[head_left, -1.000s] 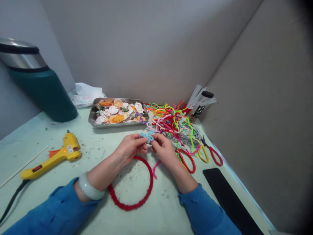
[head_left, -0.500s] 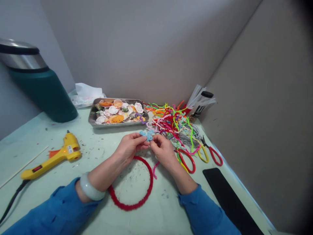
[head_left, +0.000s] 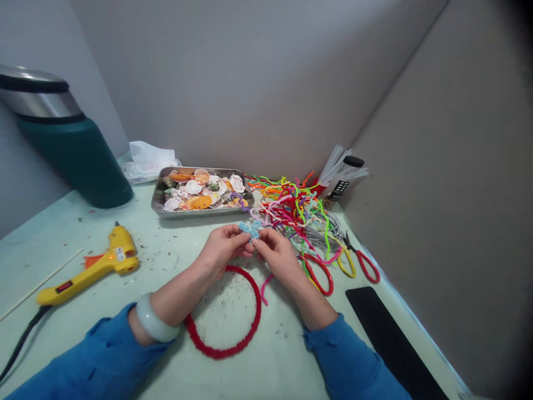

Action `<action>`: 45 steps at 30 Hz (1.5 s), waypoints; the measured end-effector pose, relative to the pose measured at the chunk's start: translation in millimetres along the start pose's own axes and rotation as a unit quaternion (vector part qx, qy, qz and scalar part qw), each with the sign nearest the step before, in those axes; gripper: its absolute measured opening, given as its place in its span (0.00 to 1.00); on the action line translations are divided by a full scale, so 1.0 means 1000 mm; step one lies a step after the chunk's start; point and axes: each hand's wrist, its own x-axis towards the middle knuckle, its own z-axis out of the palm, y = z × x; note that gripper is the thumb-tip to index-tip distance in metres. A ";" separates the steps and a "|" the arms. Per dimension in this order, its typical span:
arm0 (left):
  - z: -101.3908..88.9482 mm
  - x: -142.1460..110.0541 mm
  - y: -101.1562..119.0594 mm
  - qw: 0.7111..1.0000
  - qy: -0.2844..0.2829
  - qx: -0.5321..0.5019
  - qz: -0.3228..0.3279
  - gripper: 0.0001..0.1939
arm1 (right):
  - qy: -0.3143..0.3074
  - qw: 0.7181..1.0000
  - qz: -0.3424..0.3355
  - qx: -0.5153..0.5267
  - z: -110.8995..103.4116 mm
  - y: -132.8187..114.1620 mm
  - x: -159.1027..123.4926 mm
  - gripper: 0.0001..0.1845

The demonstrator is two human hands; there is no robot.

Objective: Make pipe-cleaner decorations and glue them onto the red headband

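Observation:
Both of my hands meet over the middle of the table, pinching a small light-blue pipe-cleaner flower (head_left: 250,229). My left hand (head_left: 220,250) grips it from the left with thumb and fingers closed. My right hand (head_left: 278,253) pinches it from the right, fingers curled. A red fuzzy ring (head_left: 227,311) lies flat on the table beneath my wrists. A pink pipe cleaner piece (head_left: 265,288) lies under my right hand.
A pile of coloured pipe cleaners (head_left: 293,208) lies behind my hands. A metal tray (head_left: 158,206) holds painted shells. Yellow glue gun (head_left: 89,268) at left, teal bin (head_left: 70,155) beyond it. Red scissors (head_left: 320,272) and a second pair (head_left: 362,261) lie right, near a black slab (head_left: 387,333).
My hands have shifted only slightly while working the blue flower; it sits a touch higher between my fingertips. Nothing else has moved.

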 end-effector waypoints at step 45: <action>-0.001 -0.002 0.004 0.998 -0.059 0.030 -0.019 0.11 | 0.066 0.996 -0.049 -0.042 -0.003 -0.011 -0.002 0.08</action>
